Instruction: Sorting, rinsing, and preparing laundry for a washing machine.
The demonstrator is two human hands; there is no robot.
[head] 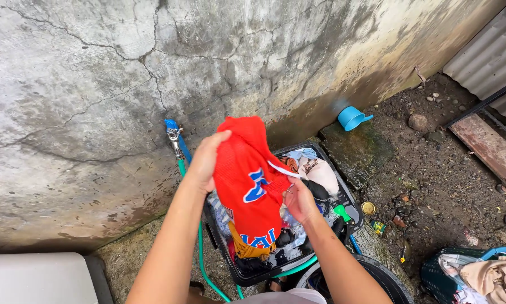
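Cracked concrete wall (95,84) rises behind us. Our left hand (203,160) and right hand (299,200) each clutch the red jersey (247,180), lifted above a black tub (253,276) of wet clothes.

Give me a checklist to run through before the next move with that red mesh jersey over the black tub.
1. Left hand grips the top of the red mesh jersey: ok.
2. Right hand holds the jersey's right edge by the white trim: ok.
3. Jersey hangs above the black plastic tub, not over the dirt: ok.
4. Room in the tub: not ok, it is crowded with wet clothes.
5. Green hose runs from the wall tap down beside the tub; whether water is flowing: cannot tell.
6. Blue plastic dipper lies by the wall, away from both hands: ok.
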